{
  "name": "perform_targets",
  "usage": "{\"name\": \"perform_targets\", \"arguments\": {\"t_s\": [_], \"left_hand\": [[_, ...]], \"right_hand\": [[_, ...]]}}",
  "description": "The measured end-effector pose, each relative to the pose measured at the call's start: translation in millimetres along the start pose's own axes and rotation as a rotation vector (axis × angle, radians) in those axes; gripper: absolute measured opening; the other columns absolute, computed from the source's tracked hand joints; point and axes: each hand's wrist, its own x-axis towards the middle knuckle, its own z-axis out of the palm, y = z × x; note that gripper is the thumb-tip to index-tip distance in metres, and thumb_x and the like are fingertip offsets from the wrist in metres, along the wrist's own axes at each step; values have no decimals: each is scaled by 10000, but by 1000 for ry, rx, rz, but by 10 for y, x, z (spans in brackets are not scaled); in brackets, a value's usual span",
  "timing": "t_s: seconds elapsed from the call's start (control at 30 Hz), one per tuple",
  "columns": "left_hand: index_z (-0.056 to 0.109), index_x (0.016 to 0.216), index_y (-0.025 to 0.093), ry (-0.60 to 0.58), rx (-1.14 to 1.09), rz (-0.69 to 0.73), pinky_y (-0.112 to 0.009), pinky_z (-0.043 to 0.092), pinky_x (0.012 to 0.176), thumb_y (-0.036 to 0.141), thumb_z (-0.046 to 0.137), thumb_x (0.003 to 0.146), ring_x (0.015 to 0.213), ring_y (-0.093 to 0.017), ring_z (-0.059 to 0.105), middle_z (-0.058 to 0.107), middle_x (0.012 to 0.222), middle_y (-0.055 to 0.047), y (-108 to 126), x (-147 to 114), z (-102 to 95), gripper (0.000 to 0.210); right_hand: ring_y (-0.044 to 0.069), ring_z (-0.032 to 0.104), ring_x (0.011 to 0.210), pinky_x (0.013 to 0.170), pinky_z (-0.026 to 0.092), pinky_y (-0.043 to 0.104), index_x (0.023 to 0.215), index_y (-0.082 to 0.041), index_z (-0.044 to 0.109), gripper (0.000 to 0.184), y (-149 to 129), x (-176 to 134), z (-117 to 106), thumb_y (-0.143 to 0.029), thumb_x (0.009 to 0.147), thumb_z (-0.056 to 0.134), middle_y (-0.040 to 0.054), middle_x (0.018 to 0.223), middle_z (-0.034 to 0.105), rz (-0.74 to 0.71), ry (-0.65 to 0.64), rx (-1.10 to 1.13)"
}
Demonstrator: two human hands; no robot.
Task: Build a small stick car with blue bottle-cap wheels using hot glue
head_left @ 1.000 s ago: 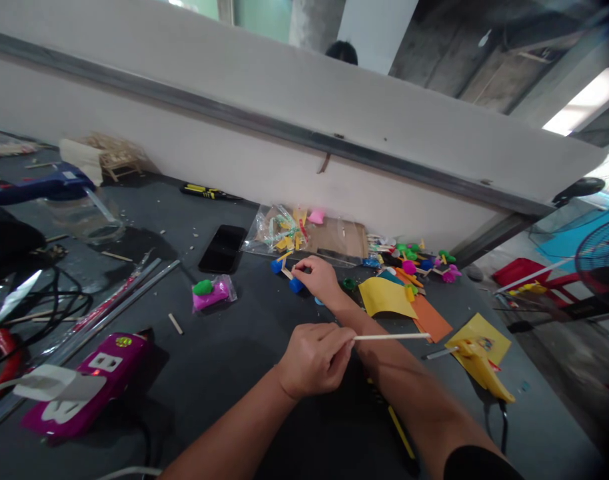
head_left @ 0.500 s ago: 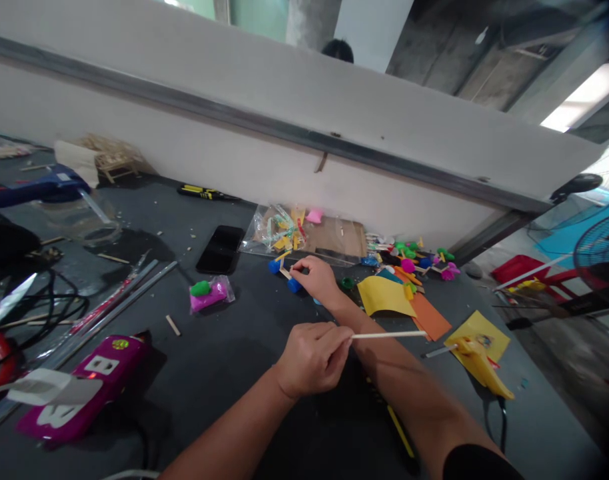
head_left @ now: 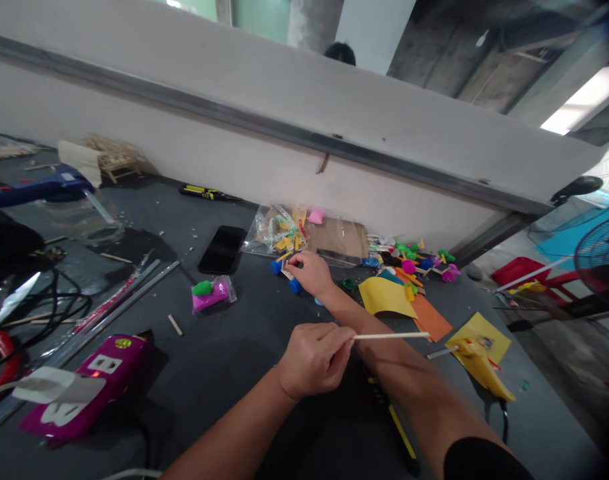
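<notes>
My left hand (head_left: 312,360) is closed in a pinch round one end of a thin wooden stick (head_left: 392,336), which points right across my right forearm. Farther forward, my right hand (head_left: 308,275) has thumb and forefinger pinched together at a small wooden piece with blue ends (head_left: 294,286). That piece rests on the dark table, with a short yellow strip at its far end. Whether the right fingertips grip it or only touch it is hard to see. A dark green cap (head_left: 348,284) lies just right of my right wrist.
A yellow glue gun (head_left: 479,363) lies at the right on yellow paper. Behind my hands are a clear plastic bag (head_left: 269,233) and a black phone (head_left: 222,249). A purple power strip (head_left: 92,387) sits at the left. Coloured clay pieces (head_left: 409,267) lie at the back right.
My right hand has shifted slightly away from me and left at the blue-ended piece. My left hand still holds the stick in nearly the same place.
</notes>
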Motion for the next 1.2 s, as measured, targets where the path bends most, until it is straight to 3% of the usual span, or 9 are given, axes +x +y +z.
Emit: {"name": "perform_targets", "arguments": {"t_s": [0.6, 0.77, 0.83, 0.9, 0.97, 1.03, 1.1, 1.2], "left_hand": [[588, 916, 153, -6, 0, 6, -257, 389, 518, 128, 493, 828, 557, -121, 558, 639, 674, -11, 8, 15, -24, 133], [598, 928, 151, 37, -65, -19, -242, 441, 571, 132, 494, 830, 593, -125, 591, 658, 692, -30, -5, -2, 4, 144], [606, 918, 160, 71, -123, -138, -238, 461, 622, 155, 482, 847, 630, -127, 612, 669, 720, -39, -32, 1, 14, 143], [612, 895, 179, 69, -147, -374, -231, 452, 627, 213, 448, 881, 638, -127, 621, 668, 713, -29, -79, 18, 19, 167], [613, 879, 199, 14, -124, -649, -225, 423, 589, 288, 403, 908, 611, -128, 616, 659, 680, -12, -137, 47, 24, 230], [618, 845, 209, -90, -72, -828, -223, 388, 561, 328, 384, 912, 593, -134, 608, 657, 660, -6, -188, 82, 37, 271], [626, 792, 207, -227, -1, -878, -225, 363, 564, 322, 406, 899, 606, -143, 607, 663, 660, -16, -216, 111, 60, 271], [636, 748, 200, -405, 120, -844, -234, 345, 583, 305, 437, 883, 634, -159, 612, 669, 669, -36, -218, 133, 108, 262]], "right_hand": [[153, 605, 778, 710, 403, 246, 714, -206, 698, 112, -72, 46, 19, -284, 774, 643, 11, 784, 684, 33, -8, 0], [141, 595, 727, 687, 421, 250, 730, -194, 688, 116, -90, -61, -137, -289, 762, 629, 3, 771, 680, 45, 20, 127], [129, 585, 678, 650, 437, 240, 741, -185, 673, 132, -41, -170, -298, -299, 763, 611, -4, 734, 671, 88, 31, 291], [111, 555, 599, 556, 439, 220, 764, -177, 651, 163, 58, -321, -507, -325, 770, 582, 0, 722, 662, 187, 44, 462], [97, 516, 540, 452, 412, 195, 799, -172, 628, 183, 185, -514, -730, -341, 757, 573, 10, 737, 657, 317, 75, 590], [88, 490, 511, 398, 391, 175, 853, -170, 609, 200, 304, -735, -919, -321, 724, 587, 10, 726, 645, 433, 111, 659], [82, 469, 483, 380, 385, 167, 919, -170, 590, 254, 386, -962, -1037, -281, 690, 597, -8, 673, 624, 522, 117, 671], [79, 462, 463, 376, 377, 164, 981, -175, 570, 309, 420, -1261, -1075, -247, 681, 581, -26, 641, 616, 586, 77, 653]]}}
